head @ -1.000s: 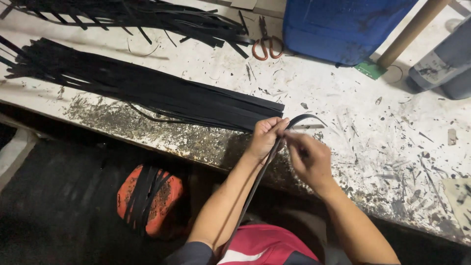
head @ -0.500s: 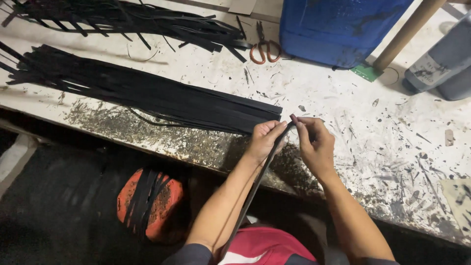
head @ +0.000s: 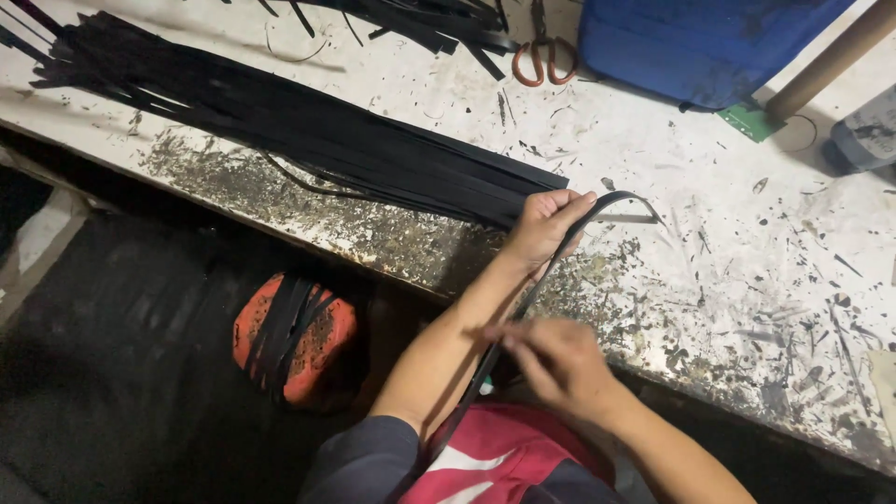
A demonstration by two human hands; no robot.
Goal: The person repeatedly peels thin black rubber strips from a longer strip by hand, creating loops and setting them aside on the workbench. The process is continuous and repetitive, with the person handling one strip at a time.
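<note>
An orange, round, tub-like container [head: 297,338] stands on the dark floor below the bench edge, and several flat black strips hang over its rim and across its top; what else it holds cannot be made out. At the top right a blue, box-shaped plastic container [head: 695,42] sits on the worn white worktop [head: 747,243]; its contents are hidden from this angle.

The thing in hand is a single long, narrow, flat black strip [head: 523,308], thin and flexible, matte in finish. It curves in an arc over the bench at its far end, then runs down off the bench edge toward the person's lap. The left hand [head: 543,227] rests on the worktop with fingers curled closed around the strip near that bend. The right hand [head: 558,366], lower and off the bench, pinches the same strip between thumb and fingertips.

Just left of the left hand lies a long bundle of similar black strips [head: 308,140], laid side by side across the bench. Orange-handled scissors [head: 541,56] lie near the blue container.
</note>
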